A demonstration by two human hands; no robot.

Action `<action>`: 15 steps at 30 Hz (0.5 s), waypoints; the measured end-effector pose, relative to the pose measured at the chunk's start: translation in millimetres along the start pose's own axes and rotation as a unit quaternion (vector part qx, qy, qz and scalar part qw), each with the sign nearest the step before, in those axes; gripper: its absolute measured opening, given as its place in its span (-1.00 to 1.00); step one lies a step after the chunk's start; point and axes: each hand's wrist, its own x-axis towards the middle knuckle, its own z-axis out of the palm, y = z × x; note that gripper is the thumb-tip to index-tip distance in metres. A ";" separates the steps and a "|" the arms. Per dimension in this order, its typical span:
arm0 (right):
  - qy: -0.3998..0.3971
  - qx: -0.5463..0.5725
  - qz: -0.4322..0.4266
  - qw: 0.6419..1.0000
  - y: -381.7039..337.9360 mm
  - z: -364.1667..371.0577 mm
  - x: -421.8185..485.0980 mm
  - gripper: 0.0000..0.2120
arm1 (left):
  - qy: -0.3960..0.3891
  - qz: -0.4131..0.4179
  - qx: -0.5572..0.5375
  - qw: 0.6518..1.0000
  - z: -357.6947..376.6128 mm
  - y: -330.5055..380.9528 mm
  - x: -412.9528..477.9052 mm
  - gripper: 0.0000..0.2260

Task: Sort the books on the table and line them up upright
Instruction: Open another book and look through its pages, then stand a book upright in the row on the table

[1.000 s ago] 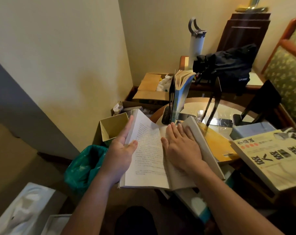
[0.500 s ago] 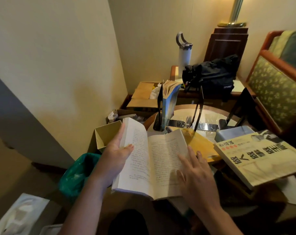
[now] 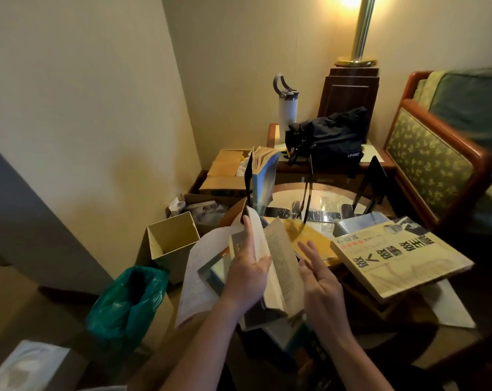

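Book (image 3: 281, 266) half open and held above the near edge of the table (image 3: 323, 197), pages fanned. My view has the left hand (image 3: 247, 275) gripping it from the left, thumb across the pages, index finger straight up along the page edge. Right hand (image 3: 321, 280) is just beside the right-hand page, fingers straight and spread, holding nothing; I can't tell if it touches the paper. A pale flap (image 3: 199, 272) hangs off the book's left side; cover or loose sheet, I can't tell. Behind it, a blue book (image 3: 264, 182) stands upright against a black bookend (image 3: 249, 176). To the right a large beige book (image 3: 402, 258) lies flat, overhanging the table edge, with a yellow book (image 3: 309, 238) flat just beside it and a grey one (image 3: 360, 221) partly under it. Table is round, glass-topped and reflective. Room corner: white bottle (image 3: 287, 108) and black bag (image 3: 326, 136) on a side table, lamp (image 3: 357, 32) behind, armchair (image 3: 436, 159) at right. Floor left: open beige box (image 3: 174, 241), green bin bag (image 3: 129, 300), cardboard boxes (image 3: 225, 170). Items under the held book are dark and blurred. Both forearms are cut off by the bottom of the frame.
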 end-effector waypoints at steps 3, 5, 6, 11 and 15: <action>-0.019 0.016 0.017 1.000 -2.0 -7.0 6.3 -0.64 | -0.003 0.002 -0.004 1.000 25.2 -0.3 3.3 -0.28; -0.033 0.021 0.027 0.999 -0.1 -9.6 8.1 -0.65 | -0.015 -0.018 -0.013 1.000 38.9 0.3 4.4 -0.32; -0.040 0.027 0.028 0.998 0.7 -10.3 8.0 -0.64 | -0.022 -0.024 -0.005 0.999 44.9 -1.2 4.7 -0.35; -0.052 0.023 0.020 0.998 7.9 -10.1 11.1 -0.64 | -0.021 0.038 0.046 0.998 57.3 -15.9 4.7 -0.50; -0.098 -0.016 0.022 0.995 10.7 -6.6 16.6 -0.54 | 0.012 0.060 0.274 0.960 45.1 -41.3 2.0 -0.51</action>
